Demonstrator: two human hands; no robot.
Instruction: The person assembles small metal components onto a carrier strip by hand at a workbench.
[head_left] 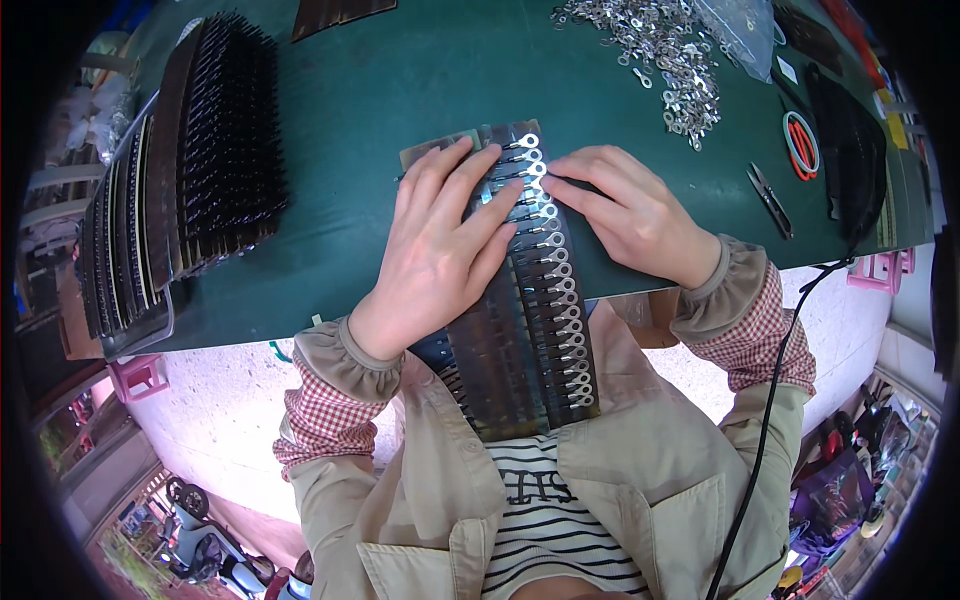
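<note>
A long brown board lies from the green tabletop down over its front edge against my body. Along its right side runs a row of silver ring terminals, each on a short black lead. My left hand rests on the board's upper part, fingers spread and stretched toward the leads. At the upper end of the row, my right hand has thumb and forefinger closed on the rim of one ring terminal. Its other fingers are curled, and the fingertips partly cover that terminal.
Stacked boards with black bristle-like leads stand at the left. A pile of loose ring terminals lies at the far right beside a clear plastic bag. Small snips, an orange-and-white coil and a black cable are at the right.
</note>
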